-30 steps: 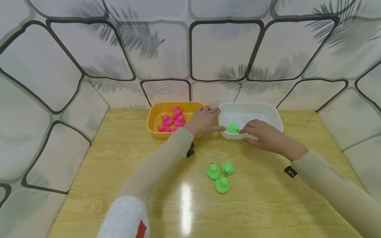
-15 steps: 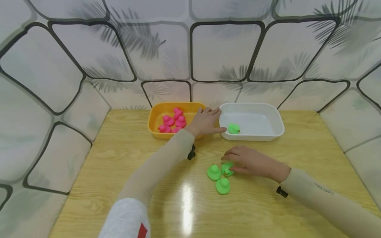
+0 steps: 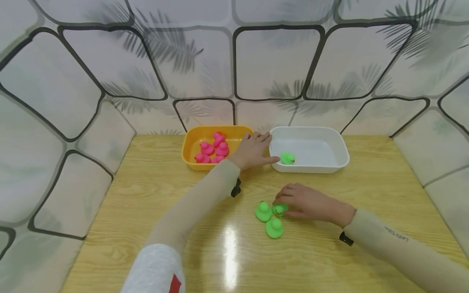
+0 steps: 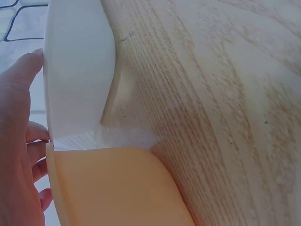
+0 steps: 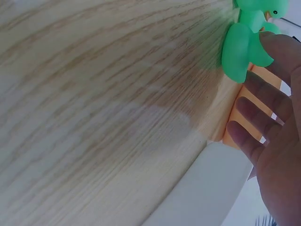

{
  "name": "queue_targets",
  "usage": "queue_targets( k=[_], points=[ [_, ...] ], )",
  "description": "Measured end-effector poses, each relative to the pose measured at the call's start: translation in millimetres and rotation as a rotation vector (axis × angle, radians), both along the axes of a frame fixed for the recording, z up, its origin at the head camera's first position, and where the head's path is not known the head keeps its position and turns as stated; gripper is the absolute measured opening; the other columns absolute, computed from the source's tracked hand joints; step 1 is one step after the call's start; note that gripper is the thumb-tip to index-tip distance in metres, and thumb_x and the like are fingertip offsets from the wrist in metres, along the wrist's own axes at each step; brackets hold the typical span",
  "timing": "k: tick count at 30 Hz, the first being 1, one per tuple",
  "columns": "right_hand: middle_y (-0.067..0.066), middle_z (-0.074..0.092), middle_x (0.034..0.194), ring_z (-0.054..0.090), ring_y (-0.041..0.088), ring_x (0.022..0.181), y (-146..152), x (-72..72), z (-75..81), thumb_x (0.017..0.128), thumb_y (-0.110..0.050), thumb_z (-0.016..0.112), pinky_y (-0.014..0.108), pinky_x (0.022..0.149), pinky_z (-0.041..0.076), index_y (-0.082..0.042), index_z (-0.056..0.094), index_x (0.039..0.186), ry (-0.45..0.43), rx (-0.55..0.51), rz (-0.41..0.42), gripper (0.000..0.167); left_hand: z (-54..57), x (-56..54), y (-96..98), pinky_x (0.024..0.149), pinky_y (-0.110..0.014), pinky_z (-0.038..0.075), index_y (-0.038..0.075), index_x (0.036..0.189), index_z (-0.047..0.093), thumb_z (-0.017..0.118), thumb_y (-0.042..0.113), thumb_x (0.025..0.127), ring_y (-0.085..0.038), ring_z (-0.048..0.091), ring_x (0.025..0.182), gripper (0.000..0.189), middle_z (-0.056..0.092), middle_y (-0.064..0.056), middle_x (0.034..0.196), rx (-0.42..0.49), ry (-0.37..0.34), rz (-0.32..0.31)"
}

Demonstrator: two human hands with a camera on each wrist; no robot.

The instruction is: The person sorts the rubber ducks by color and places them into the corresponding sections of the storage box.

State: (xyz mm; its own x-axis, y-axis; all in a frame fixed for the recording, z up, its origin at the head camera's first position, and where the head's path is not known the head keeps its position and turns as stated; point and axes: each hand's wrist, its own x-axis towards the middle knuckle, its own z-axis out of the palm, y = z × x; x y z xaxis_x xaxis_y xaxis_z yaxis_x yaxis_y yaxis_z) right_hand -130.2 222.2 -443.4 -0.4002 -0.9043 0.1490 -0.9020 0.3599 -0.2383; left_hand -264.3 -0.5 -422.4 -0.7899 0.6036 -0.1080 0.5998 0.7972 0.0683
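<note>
My right hand (image 3: 309, 203) has its thumb and fingers on either side of a green rubber duck (image 3: 279, 210) on the table. In the right wrist view, thumb and index finger pinch this duck (image 5: 237, 52). Two more green ducks touch or nearly touch it: one to its left (image 3: 264, 212), one in front (image 3: 274, 228). My left hand (image 3: 253, 150), fingers spread, rests across the neighbouring rims of the yellow tray (image 3: 188, 162) and the white tray (image 3: 311, 169). Its thumb reaches the white rim beside a green duck (image 3: 287, 158) lying inside.
Several pink rubber ducks (image 3: 207, 148) lie in the yellow tray. Both trays stand side by side at the back of the wooden table (image 3: 154, 191), close to a patterned wall (image 3: 275, 61). Similar patterned panels rise at the left and right.
My right hand has left the white tray, where a green duck now lies, and come toward me to another green duck, its fingers closing round it. The left hand has stayed put.
</note>
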Motion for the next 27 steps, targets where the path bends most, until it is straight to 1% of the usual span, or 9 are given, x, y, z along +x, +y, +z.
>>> queue_targets(
  k=[5,9,11,14,18,20,24,27],
  points=[
    [-0.002,0.071,0.114,0.064,0.023,0.109,2,0.2,-1.9,0.092,-0.017,0.08,0.044,0.094,0.054,-0.013,0.072,0.117,0.019,-0.01,0.006,0.027,0.9,0.4,-0.4,0.122,-0.052,0.023,0.016,0.167,0.026,0.038,0.08,0.098,-0.027,0.027,0.154,0.095,0.025,-0.002,0.172,-0.008,-0.014,-0.002],
    [-0.001,0.072,0.114,0.064,0.028,0.113,6,-0.1,-1.9,0.091,-0.017,0.079,0.047,0.097,0.053,-0.013,0.072,0.116,0.026,0.007,-0.004,0.026,0.9,1.9,-0.8,0.122,-0.05,0.023,0.016,0.167,0.025,0.036,0.08,0.098,-0.027,0.027,0.154,0.095,0.024,-0.001,0.172,-0.02,-0.019,-0.003],
    [-0.001,0.072,0.113,0.065,0.03,0.114,8,-0.6,0.3,0.091,-0.016,0.079,0.049,0.098,0.053,-0.013,0.073,0.115,0.031,0.002,-0.003,0.025,0.7,2.8,-0.9,0.121,-0.05,0.024,0.016,0.167,0.025,0.037,0.08,0.098,-0.026,0.028,0.153,0.095,0.024,-0.001,0.172,-0.017,-0.019,-0.009],
    [-0.002,0.073,0.11,0.065,0.031,0.113,11,-2.9,5.2,0.09,-0.014,0.08,0.049,0.099,0.052,-0.013,0.073,0.113,0.022,-0.018,-0.005,0.024,-0.3,4.1,-1.5,0.12,-0.049,0.025,0.015,0.167,0.025,0.038,0.081,0.097,-0.026,0.029,0.153,0.097,0.025,-0.002,0.172,-0.018,-0.015,-0.014],
    [-0.006,0.073,0.11,0.065,0.026,0.111,15,-8.0,16.9,0.089,-0.014,0.082,0.046,0.097,0.053,-0.014,0.073,0.113,-0.003,-0.046,-0.051,0.025,0.5,5.0,-2.8,0.12,-0.049,0.026,0.016,0.167,0.025,0.04,0.081,0.096,-0.026,0.03,0.152,0.098,0.025,-0.001,0.172,-0.027,-0.012,-0.012],
    [-0.007,0.073,0.109,0.064,0.023,0.108,17,-11.6,24.9,0.088,-0.015,0.084,0.044,0.094,0.053,-0.014,0.074,0.112,0.008,-0.063,-0.075,0.026,2.0,4.9,-3.1,0.119,-0.048,0.026,0.016,0.167,0.025,0.04,0.082,0.095,-0.026,0.03,0.152,0.098,0.026,-0.001,0.172,-0.027,-0.011,-0.012],
    [-0.004,0.074,0.105,0.066,0.023,0.102,23,-19.7,43.1,0.081,-0.015,0.089,0.045,0.087,0.055,-0.013,0.075,0.108,0.091,-0.104,-0.103,0.031,6.0,3.9,-2.9,0.121,-0.049,0.025,0.015,0.166,0.027,0.042,0.082,0.095,-0.027,0.029,0.152,0.099,0.027,-0.001,0.171,-0.011,-0.015,-0.01],
    [0.0,0.074,0.103,0.067,0.024,0.098,26,-26.3,58.4,0.079,-0.014,0.09,0.047,0.084,0.056,-0.013,0.076,0.107,0.135,-0.111,-0.124,0.031,7.1,2.9,-3.0,0.121,-0.048,0.025,0.015,0.166,0.027,0.042,0.082,0.094,-0.027,0.029,0.153,0.099,0.028,-0.002,0.171,-0.012,-0.016,-0.007]
  ],
)
